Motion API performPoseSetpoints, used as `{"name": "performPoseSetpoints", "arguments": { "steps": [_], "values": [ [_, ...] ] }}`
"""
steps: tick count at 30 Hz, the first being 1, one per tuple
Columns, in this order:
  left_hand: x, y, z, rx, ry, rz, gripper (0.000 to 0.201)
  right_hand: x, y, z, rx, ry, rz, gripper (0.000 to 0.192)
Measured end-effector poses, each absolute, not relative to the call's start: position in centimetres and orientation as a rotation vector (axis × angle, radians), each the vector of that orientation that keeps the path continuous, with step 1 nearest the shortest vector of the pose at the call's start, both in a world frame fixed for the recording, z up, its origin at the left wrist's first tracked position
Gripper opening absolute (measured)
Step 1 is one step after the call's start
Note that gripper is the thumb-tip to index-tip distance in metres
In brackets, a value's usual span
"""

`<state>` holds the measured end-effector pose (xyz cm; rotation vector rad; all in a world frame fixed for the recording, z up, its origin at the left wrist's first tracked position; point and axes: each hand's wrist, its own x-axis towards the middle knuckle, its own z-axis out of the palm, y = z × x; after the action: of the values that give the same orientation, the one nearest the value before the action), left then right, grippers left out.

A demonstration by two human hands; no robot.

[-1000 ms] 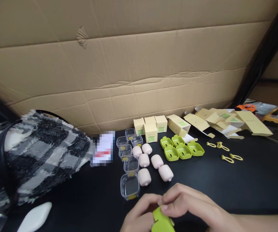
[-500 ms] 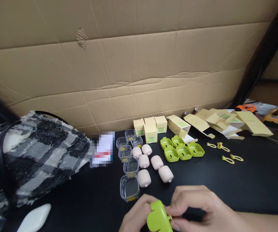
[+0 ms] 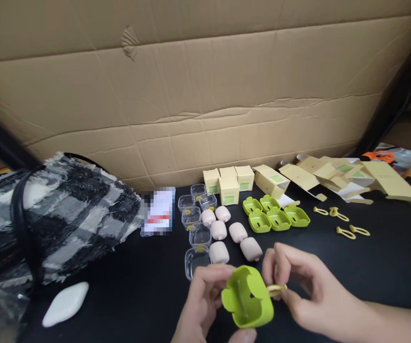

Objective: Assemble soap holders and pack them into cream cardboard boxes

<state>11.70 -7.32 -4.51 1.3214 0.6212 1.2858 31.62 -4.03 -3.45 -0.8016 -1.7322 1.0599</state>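
Observation:
My left hand (image 3: pixel 205 305) is closed around a green plastic cup (image 3: pixel 250 305) with petal-like flaps, its hollow inside turned up toward me. Between the fingertips of my right hand (image 3: pixel 305 290) is a small yellow loop (image 3: pixel 275 289), which meets the right side of the cup; whether it is fixed there I cannot tell. Just beyond my hands lie several pale pink rounded pieces (image 3: pixel 251 249). Clear plastic cups (image 3: pixel 200 235) stand in a column to their left. More green cups (image 3: pixel 279 219) sit in a cluster farther back, with yellow loops (image 3: pixel 346 233) to their right.
Small cream boxes (image 3: pixel 229 190) stand at the back against a cardboard wall (image 3: pixel 209 85). Opened, flattened cartons (image 3: pixel 387 180) are piled at the back right. A black-and-white woven bag (image 3: pixel 80 224) and a white rounded object (image 3: pixel 66 304) lie on the left of the black table (image 3: pixel 130 300).
Both hands have come up with the green cup, which has turned so that its inside shows. The yellow loop in my right fingers is now visible. The camera view has shifted slightly.

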Motion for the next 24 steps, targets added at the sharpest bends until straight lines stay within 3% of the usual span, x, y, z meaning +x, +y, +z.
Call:
{"name": "performPoseSetpoints", "arguments": {
  "steps": [3, 8, 18, 24],
  "values": [
    [11.4, -7.1, -4.6, 1.364, 0.607, 1.245, 0.038, 32.5, -3.6, -2.8, -0.787, -1.711, 0.902, 0.021],
    [11.1, -7.0, -5.3, 1.338, 0.562, 1.057, 0.045, 32.9, -4.1, -0.6, -0.598, -1.996, 0.629, 0.038],
    [11.6, -6.8, -4.9, 1.267, 0.738, 0.936, 0.055, 32.3, -4.7, -0.1, -0.556, -2.253, 0.4, 0.024],
    [11.9, -6.9, -4.4, 1.234, 0.777, 0.981, 0.058, 32.2, -5.0, 0.0, -0.661, -2.384, 0.49, 0.021]
  ]
}}
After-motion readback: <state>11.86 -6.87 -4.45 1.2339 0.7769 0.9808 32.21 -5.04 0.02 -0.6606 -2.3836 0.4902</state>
